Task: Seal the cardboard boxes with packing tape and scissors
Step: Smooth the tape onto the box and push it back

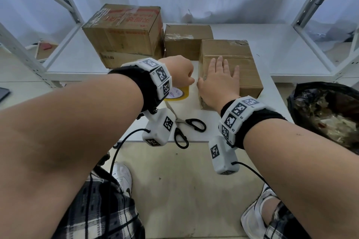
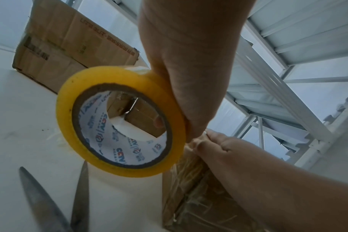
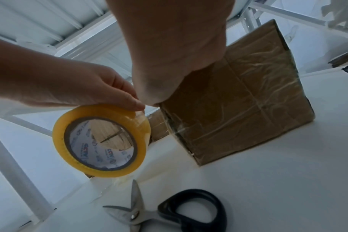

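My left hand (image 1: 181, 72) grips a yellow roll of packing tape (image 1: 177, 94) (image 2: 119, 120) (image 3: 100, 141) just left of a small brown cardboard box (image 1: 242, 75) (image 3: 238, 102). A short strip of clear tape runs from the roll to the box's near left corner. My right hand (image 1: 218, 79) lies flat on the box top with fingers spread, its thumb at that corner. Black-handled scissors (image 1: 191, 129) (image 3: 175, 210) lie open on the white table (image 1: 194, 134), in front of the roll. Their blades (image 2: 50, 204) show below the roll.
A large printed cardboard box (image 1: 126, 33) and a medium one (image 1: 187, 40) stand behind on the table. White metal shelf frames (image 1: 322, 2) flank both sides. A black rubbish bag (image 1: 328, 114) sits at the right. My legs and white shoes are below the table edge.
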The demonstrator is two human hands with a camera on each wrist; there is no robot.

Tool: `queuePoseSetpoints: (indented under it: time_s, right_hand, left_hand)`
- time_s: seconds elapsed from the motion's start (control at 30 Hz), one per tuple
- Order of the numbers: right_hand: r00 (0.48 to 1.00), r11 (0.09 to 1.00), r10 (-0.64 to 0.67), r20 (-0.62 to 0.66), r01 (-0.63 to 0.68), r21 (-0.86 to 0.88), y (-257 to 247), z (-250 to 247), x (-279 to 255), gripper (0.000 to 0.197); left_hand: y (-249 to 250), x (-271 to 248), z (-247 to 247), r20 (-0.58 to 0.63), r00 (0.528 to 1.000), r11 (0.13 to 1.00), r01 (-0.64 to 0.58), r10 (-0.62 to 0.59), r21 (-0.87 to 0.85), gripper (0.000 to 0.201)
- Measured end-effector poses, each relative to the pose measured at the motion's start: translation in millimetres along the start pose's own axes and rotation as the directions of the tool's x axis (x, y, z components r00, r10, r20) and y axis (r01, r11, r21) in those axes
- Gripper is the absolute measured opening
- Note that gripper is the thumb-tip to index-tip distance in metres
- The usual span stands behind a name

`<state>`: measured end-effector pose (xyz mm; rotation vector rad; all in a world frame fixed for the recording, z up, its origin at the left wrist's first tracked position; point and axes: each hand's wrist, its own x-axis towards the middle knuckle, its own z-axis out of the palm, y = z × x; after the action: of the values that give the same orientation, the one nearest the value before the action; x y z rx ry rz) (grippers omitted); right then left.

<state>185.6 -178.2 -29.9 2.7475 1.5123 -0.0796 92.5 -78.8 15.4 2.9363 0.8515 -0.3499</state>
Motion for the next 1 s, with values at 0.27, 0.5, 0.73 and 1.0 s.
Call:
queuePoseSetpoints:
  time_s: [0.27,0.5,0.73,1.0]
  right_hand:
    - [1.000,0.999,-0.016,0.007,0.016,0.035,3,0,0,0.067]
    - [0.996,0.994,-0.061,0.069,0.055,0.093,15,-7,1,0.063]
    - [0.990,0.966,-0.139,0.020,0.131,0.225,42,-13,-10,0.061]
    - [0.974,0.890,-0.205,-0.092,0.225,0.397,28,-8,-66,0.023]
  left_hand:
    - [-7,-9,-3,0.028,1.000,0.999,0.005,-0.004,-0.044,0.046]
    - [-11,-31,-3,0.190,0.981,0.996,-0.033,0.047,-0.078,0.080]
    - [-4,-41,-2,0.051,0.996,0.997,-0.078,0.079,-0.020,0.063]
    - [11,-47,-2,-0.013,0.996,0.991,-0.082,0.084,0.108,0.064]
